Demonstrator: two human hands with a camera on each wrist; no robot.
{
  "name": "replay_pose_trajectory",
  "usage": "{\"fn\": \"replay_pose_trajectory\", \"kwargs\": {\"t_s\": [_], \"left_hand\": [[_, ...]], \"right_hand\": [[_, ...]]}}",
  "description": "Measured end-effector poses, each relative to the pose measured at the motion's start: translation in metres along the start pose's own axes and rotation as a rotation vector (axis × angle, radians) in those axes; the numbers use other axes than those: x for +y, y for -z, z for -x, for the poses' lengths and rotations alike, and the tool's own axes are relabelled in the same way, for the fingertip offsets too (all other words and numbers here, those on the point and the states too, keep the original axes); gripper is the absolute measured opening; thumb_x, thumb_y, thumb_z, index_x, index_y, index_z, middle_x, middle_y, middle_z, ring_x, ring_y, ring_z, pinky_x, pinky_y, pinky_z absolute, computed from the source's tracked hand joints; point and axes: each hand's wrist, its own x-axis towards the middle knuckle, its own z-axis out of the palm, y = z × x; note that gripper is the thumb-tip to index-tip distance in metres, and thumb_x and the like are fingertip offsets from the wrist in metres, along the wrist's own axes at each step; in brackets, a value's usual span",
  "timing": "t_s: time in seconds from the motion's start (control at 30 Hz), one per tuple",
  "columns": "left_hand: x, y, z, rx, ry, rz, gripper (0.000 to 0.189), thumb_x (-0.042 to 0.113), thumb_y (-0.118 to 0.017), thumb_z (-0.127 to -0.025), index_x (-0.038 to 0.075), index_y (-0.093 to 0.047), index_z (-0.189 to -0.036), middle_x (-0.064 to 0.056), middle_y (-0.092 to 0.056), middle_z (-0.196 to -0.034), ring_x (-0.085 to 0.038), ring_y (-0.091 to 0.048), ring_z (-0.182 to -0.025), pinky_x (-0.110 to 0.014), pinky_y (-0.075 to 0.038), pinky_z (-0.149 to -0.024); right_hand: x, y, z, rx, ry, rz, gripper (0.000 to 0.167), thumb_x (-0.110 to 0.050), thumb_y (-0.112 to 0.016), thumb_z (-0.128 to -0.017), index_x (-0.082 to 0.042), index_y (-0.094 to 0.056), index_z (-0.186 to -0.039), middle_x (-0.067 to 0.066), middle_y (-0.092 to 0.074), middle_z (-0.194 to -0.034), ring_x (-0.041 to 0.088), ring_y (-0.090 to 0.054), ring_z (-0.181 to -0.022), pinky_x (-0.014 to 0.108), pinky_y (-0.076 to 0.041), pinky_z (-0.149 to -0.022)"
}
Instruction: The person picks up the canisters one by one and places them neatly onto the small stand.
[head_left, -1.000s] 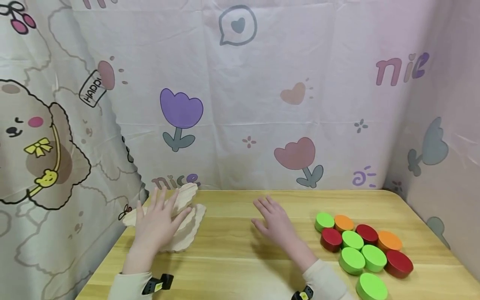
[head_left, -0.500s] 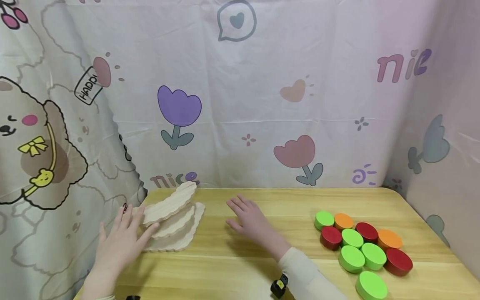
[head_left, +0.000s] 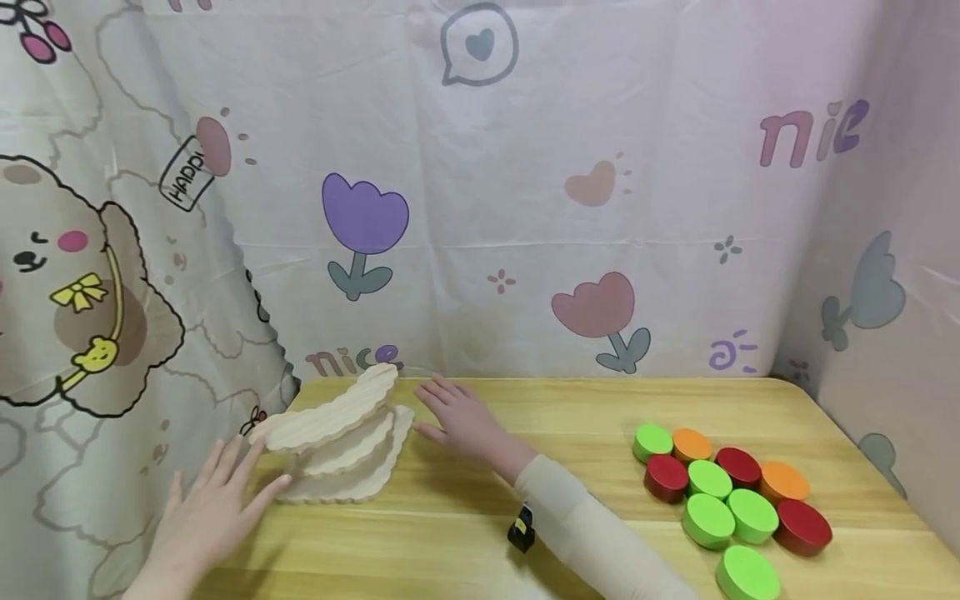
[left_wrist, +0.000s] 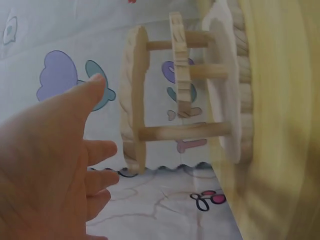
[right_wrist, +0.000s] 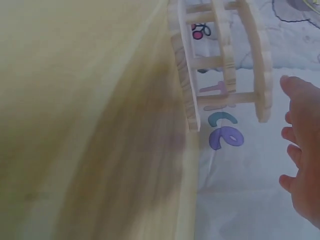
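A pale wooden tiered stand with scalloped boards sits at the table's back left. Round dowels join its boards, as the left wrist view shows. My left hand is spread with straight fingers just off the stand's near left side. On the other side, my right hand reaches toward its right end, fingers extended. Both wrist views leave a gap between the hand and the top board. Neither hand holds anything.
Several round discs in green, orange and dark red are grouped at the right of the wooden table. A printed cloth hangs behind the table and along both sides.
My left hand has drawn back from over the stand toward the lower left. My right hand has moved left, close to the stand's right end. The stand and discs stay put.
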Motion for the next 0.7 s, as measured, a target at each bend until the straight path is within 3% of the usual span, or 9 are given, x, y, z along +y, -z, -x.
{"fn": "replay_pose_trajectory", "kwargs": {"t_s": [0.37, 0.7], "left_hand": [[-0.007, -0.009, 0.003, 0.031, -0.041, -0.027, 0.084, 0.065, -0.041, -0.095, 0.008, -0.024, -0.155, -0.028, -0.022, -0.157, -0.046, -0.006, -0.148, -0.083, -0.005, -0.101], [-0.006, -0.009, -0.001, 0.102, -0.086, -0.018, 0.087, 0.065, -0.049, -0.092, 0.003, -0.031, -0.151, -0.022, -0.033, -0.155, -0.041, -0.014, -0.149, -0.081, -0.016, -0.100]], "right_hand": [[-0.016, -0.015, -0.037, -0.062, -0.034, -0.123, 0.063, -0.054, -0.029, -0.103, -0.018, -0.026, -0.155, 0.001, -0.026, -0.162, 0.019, -0.017, -0.152, 0.040, -0.019, -0.125], [-0.021, -0.016, -0.049, -0.045, -0.027, -0.100, 0.063, -0.052, -0.028, -0.104, -0.016, -0.024, -0.156, 0.001, -0.022, -0.163, 0.019, -0.016, -0.153, 0.042, -0.021, -0.124]]}}
